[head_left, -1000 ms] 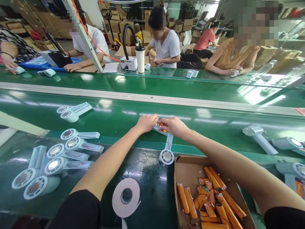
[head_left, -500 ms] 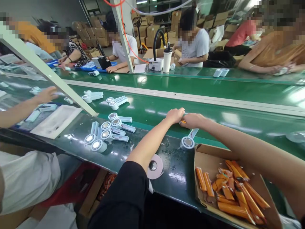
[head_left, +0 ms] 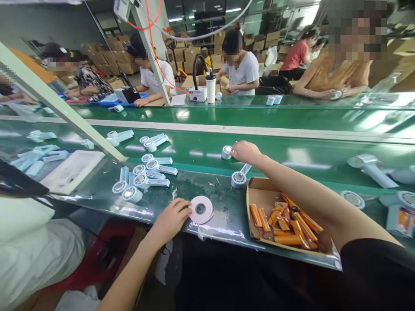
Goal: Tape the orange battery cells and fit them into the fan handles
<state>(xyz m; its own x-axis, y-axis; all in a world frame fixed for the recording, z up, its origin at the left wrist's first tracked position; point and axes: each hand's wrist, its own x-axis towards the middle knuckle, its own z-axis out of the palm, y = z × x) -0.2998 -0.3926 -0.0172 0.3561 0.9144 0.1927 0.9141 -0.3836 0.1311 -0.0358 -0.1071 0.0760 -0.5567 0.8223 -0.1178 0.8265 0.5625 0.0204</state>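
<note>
My left hand is at the table's front edge, its fingertips closed on the left rim of a pale pink roll of tape. The roll lies flat with a loose end at its right. Over the green belt my right hand has its fingers closed round a light-blue handheld fan part; its round head shows left of the fingers, while the rest is hidden under the hand. Just below, a second fan part lies on the table edge, its handle pointing up and right.
A cardboard box of orange-wrapped battery packs sits below my right forearm. Several fan parts lie left, beside a white tray and a slanted post. More fan parts lie at right. Co-workers sit across the belt.
My left hand has left my right hand and come down and back to the tape roll. My right hand stays over the belt, now with a fan head showing. The view has shifted.
</note>
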